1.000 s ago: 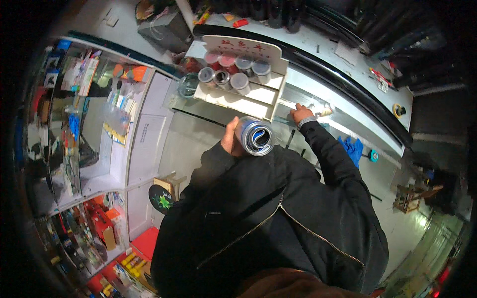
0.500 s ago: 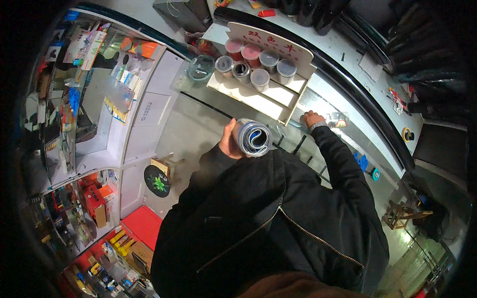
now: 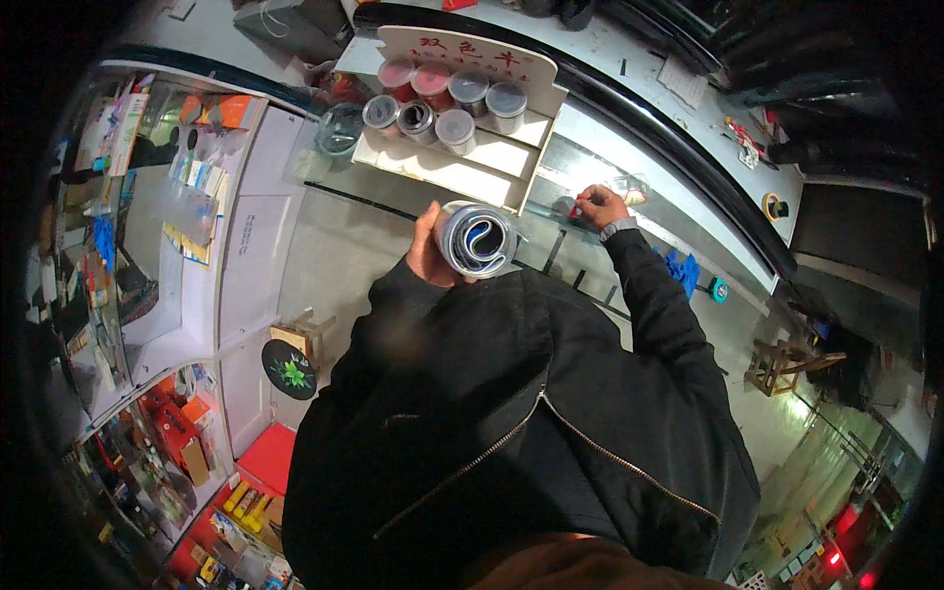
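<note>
My left hand [image 3: 426,248] is wrapped round a clear plastic jar [image 3: 479,242], held upright in front of my chest. Rolled sheet material, white and dark blue, lies coiled inside it, visible from above. My right hand [image 3: 602,207] is out over the glass counter [image 3: 565,177], its fingers pinched together on a small red piece [image 3: 574,209] too small to name. Just beyond that hand lies a clear container [image 3: 629,187] on the glass. Left of it, a cream display rack [image 3: 442,177] bears several similar lidded jars [image 3: 456,131], some with red contents.
A clear round tub [image 3: 340,129] stands left of the rack. Blue gloves or cloth [image 3: 680,271] and a turquoise tape roll [image 3: 719,289] lie to the right along the counter. Glass shelves with packaged goods [image 3: 202,182] line the left. A round-topped stool [image 3: 289,370] stands below them.
My view has shifted, so the rack and shelves sit further left. My right hand has drawn its fingers together and now has a small red piece between them. The left hand still holds the jar.
</note>
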The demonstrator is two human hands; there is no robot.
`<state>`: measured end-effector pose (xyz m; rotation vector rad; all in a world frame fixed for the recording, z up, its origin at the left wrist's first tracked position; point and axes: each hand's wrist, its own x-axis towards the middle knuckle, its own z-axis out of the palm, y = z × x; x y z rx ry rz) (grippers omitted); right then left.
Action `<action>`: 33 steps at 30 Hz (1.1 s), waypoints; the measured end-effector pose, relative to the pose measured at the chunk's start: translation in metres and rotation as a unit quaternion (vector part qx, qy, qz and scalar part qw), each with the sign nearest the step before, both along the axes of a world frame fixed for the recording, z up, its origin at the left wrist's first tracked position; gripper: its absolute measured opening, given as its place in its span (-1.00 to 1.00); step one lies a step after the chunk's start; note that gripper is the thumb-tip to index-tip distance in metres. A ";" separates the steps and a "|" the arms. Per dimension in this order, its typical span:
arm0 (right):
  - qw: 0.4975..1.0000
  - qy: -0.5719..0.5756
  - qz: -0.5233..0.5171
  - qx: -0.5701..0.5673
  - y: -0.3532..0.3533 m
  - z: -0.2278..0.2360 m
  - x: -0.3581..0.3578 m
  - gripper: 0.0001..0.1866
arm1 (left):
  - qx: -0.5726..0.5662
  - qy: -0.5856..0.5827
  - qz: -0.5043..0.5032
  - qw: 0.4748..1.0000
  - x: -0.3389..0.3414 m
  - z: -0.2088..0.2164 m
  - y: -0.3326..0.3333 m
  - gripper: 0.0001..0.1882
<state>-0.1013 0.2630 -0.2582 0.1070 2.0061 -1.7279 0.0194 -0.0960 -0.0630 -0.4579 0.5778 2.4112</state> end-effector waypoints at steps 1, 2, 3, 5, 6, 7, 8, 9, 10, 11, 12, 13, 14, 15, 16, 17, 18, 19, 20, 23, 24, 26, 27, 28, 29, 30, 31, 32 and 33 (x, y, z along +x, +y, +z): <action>0.999 0.026 0.009 0.030 0.001 0.002 0.001 -0.87 | -0.008 -0.011 0.007 1.000 0.001 0.000 0.001 -0.07; 0.996 0.028 0.008 0.083 0.002 0.003 0.002 -0.87 | -0.008 -0.034 0.015 0.999 0.003 0.001 0.002 -0.07; 0.975 0.123 0.076 0.169 0.004 0.003 0.003 -0.89 | -0.016 -0.016 0.011 1.000 0.006 0.000 0.002 -0.07; 0.871 0.254 0.187 0.377 0.011 0.003 0.002 -0.86 | -0.006 0.000 0.002 1.000 0.010 -0.002 0.000 -0.06; 0.787 0.303 0.236 0.482 0.015 0.003 0.002 -0.81 | -0.016 -0.006 0.000 1.000 0.011 -0.004 0.000 -0.04; 0.786 0.286 0.270 0.477 0.016 0.002 0.002 -0.79 | -0.034 0.006 -0.009 0.999 0.014 -0.006 -0.001 -0.04; 0.739 0.299 0.313 0.516 0.016 0.001 0.001 -0.79 | -0.052 0.015 -0.014 0.998 0.016 -0.009 -0.001 -0.03; 0.719 0.275 0.340 0.540 0.014 -0.002 0.001 -0.77 | -0.018 -0.007 -0.009 1.000 0.019 -0.011 -0.002 -0.03; 0.697 0.266 0.363 0.558 0.011 -0.004 0.000 -0.74 | -0.043 0.017 -0.011 0.999 0.021 -0.013 -0.002 -0.02; 0.705 0.249 0.354 0.562 0.008 -0.006 -0.002 -0.73 | -0.049 0.020 -0.007 0.999 0.022 -0.015 -0.003 -0.01; 0.713 0.241 0.345 0.560 0.005 -0.008 -0.002 -0.72 | -0.046 0.015 -0.005 0.999 0.024 -0.016 -0.004 0.00; 0.715 0.208 0.345 0.571 0.003 -0.009 -0.004 -0.70 | -0.047 0.012 -0.003 0.999 0.027 -0.017 -0.005 0.00; 0.740 0.194 0.312 0.564 0.001 -0.009 -0.007 -0.69 | -0.050 0.009 -0.002 0.999 0.028 -0.018 -0.006 0.01; 0.756 0.154 0.288 0.567 -0.002 -0.008 -0.011 -0.68 | -0.052 0.006 0.000 0.999 0.030 -0.018 -0.007 0.01; 0.771 0.113 0.262 0.569 -0.003 -0.006 -0.014 -0.66 | -0.056 -0.001 0.002 0.998 0.031 -0.018 -0.009 0.02; 0.699 0.196 0.366 0.582 0.002 -0.001 -0.013 -0.63 | -0.061 -0.007 0.004 0.998 0.032 -0.018 -0.010 0.02; 0.684 0.193 0.383 0.590 0.001 0.003 -0.015 -0.62 | -0.067 -0.023 0.004 0.997 0.032 -0.018 -0.011 0.03; 0.664 0.186 0.400 0.604 0.000 0.007 -0.016 -0.62 | -0.066 -0.027 0.002 0.997 0.031 -0.018 -0.012 0.04; 0.644 0.181 0.417 0.616 -0.001 0.011 -0.018 -0.61 | -0.065 -0.031 -0.001 0.997 0.031 -0.018 -0.013 0.05; 0.652 0.167 0.386 0.630 -0.002 0.018 -0.022 -0.65 | -0.053 -0.013 -0.009 0.998 0.028 -0.019 -0.013 0.07; 0.640 0.155 0.385 0.647 -0.001 0.018 -0.023 -0.65 | -0.051 -0.009 -0.010 0.999 0.028 -0.019 -0.013 0.08; 0.617 0.129 0.385 0.674 0.002 0.015 -0.026 -0.65 | -0.050 -0.010 -0.006 0.999 0.027 -0.020 -0.013 0.06; 0.613 0.078 0.406 0.673 0.004 0.013 -0.033 -0.62 | -0.052 -0.014 -0.002 0.999 0.027 -0.020 -0.012 0.05; 0.614 0.065 0.408 0.672 0.008 0.011 -0.036 -0.62 | -0.059 -0.025 0.005 0.998 0.028 -0.019 -0.012 0.04; 0.616 0.052 0.410 0.671 0.011 0.010 -0.038 -0.61 | -0.057 -0.016 0.006 0.998 0.028 -0.019 -0.012 0.02; 0.614 0.038 0.413 0.671 0.014 0.010 -0.041 -0.60 | -0.056 -0.007 0.007 0.998 0.028 -0.019 -0.012 0.01; 0.622 0.054 0.408 0.666 0.019 0.012 -0.040 -0.60 | -0.045 0.021 0.003 0.999 0.027 -0.019 -0.012 0.00; 0.638 0.073 0.384 0.663 0.020 0.016 -0.042 -0.60 | -0.045 0.038 0.005 0.998 0.027 -0.018 -0.013 0.00; 0.648 0.076 0.364 0.664 0.021 0.023 -0.043 -0.60 | -0.033 0.041 0.002 0.999 0.026 -0.018 -0.013 -0.01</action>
